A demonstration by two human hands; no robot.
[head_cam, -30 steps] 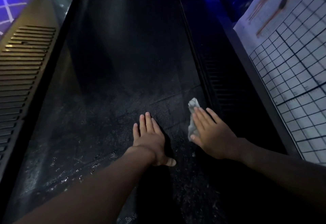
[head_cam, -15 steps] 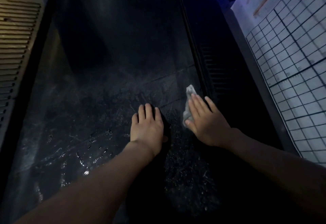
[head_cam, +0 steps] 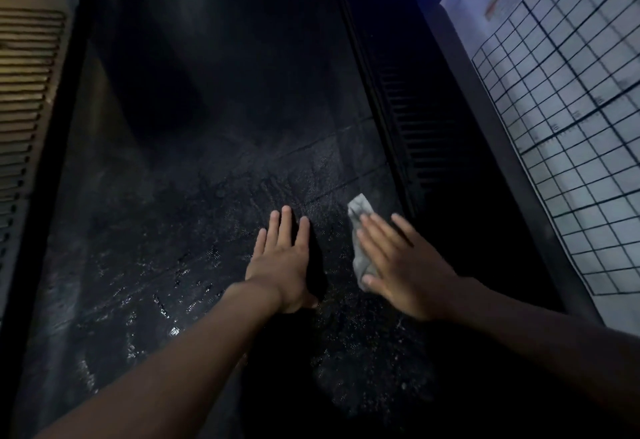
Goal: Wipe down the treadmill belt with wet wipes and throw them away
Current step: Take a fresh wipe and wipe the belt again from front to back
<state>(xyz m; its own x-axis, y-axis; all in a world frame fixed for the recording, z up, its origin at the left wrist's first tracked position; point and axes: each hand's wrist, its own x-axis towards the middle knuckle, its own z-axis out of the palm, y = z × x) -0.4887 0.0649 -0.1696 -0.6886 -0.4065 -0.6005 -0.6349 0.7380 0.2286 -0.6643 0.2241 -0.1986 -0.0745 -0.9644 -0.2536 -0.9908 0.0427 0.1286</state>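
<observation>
The black treadmill belt (head_cam: 214,148) fills the middle of the view, dark and glistening with wet streaks near me. My left hand (head_cam: 282,260) lies flat on the belt with straight fingers. To its right, my right hand (head_cam: 401,265) presses a crumpled grey-white wet wipe (head_cam: 360,231) onto the belt close to its right edge. The wipe sticks out past my fingertips and beside my thumb; the rest is hidden under my palm.
A tan side rail with ribbed slots (head_cam: 24,103) runs along the left. A black ribbed side rail (head_cam: 415,120) borders the belt on the right. Beyond it a white gridded chart (head_cam: 568,116) slopes along the right side.
The view has tilted down along the belt. Both hands stay flat on the belt, the right one still pressing the wipe near the right edge.
</observation>
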